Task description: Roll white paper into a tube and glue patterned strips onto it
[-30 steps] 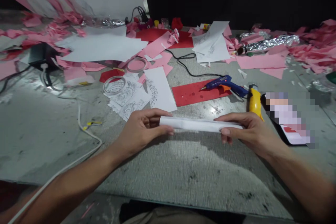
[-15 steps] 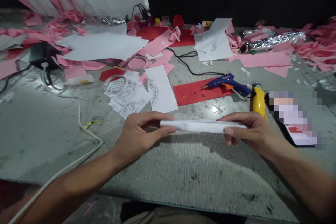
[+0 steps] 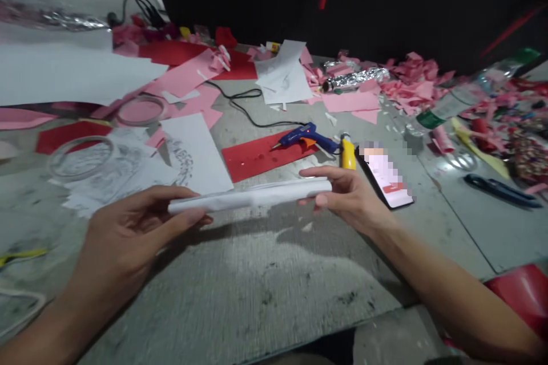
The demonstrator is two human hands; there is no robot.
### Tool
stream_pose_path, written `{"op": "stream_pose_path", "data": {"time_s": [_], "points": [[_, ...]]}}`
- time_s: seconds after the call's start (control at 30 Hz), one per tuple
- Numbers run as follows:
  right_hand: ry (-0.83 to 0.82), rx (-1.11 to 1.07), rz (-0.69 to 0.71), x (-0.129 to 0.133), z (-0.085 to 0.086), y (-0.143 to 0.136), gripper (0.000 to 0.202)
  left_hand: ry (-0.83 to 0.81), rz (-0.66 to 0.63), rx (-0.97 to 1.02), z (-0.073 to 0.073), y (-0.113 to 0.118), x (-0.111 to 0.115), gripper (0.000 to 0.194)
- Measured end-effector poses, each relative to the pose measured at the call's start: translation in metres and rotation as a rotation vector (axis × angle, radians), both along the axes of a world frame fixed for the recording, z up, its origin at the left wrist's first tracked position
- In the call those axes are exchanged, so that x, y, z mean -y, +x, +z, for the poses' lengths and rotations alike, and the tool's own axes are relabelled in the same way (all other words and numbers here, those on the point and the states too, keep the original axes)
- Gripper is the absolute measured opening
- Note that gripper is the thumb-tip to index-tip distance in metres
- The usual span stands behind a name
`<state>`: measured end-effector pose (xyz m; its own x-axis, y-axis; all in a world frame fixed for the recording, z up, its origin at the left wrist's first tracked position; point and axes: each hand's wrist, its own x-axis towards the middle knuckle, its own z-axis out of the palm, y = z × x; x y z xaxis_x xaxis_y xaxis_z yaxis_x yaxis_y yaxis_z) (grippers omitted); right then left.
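Note:
A narrow white paper roll (image 3: 252,197) spans the space between my hands, just above the grey tabletop. My left hand (image 3: 141,228) is closed round its left end, thumb in front and fingers behind. At the other end my right hand (image 3: 342,197) pinches the roll between thumb and fingers. Behind the roll lies a red card (image 3: 240,162) with a blue hot glue gun (image 3: 299,136) resting on it. Printed paper sheets (image 3: 197,154) lie just beyond my left hand, and a yellow-handled tool (image 3: 348,154) sits behind my right hand.
A phone (image 3: 387,179) lies right of the yellow-handled tool. Tape rings (image 3: 81,157) rest on the papers at left. Pink paper scraps (image 3: 419,77), a foil roll (image 3: 359,77) and a plastic bottle (image 3: 449,105) line the back. A dark cutter-like tool (image 3: 503,191) lies far right.
The view has swung to the right, so things on the table appear further left. The paper roll is still held at both ends and now slants slightly upward to the right.

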<state>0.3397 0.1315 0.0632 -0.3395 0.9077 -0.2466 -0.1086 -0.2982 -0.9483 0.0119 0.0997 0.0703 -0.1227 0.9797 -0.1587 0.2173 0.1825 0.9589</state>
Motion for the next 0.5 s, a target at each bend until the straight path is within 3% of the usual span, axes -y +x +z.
{"op": "stream_pose_path", "data": {"time_s": [0.17, 0.33, 0.5], "points": [[0.056, 0.032, -0.011, 0.004, -0.001, 0.0, 0.039, -0.036, 0.042, 0.128, 0.002, 0.009, 0.001, 0.034], [0.043, -0.124, 0.062, 0.005, 0.007, 0.006, 0.044, -0.144, 0.022, 0.262, -0.005, -0.001, -0.007, 0.028], [0.069, -0.175, 0.074, 0.003, 0.005, 0.011, 0.031, -0.217, 0.026, 0.367, -0.005, -0.006, -0.01, 0.022]]}}
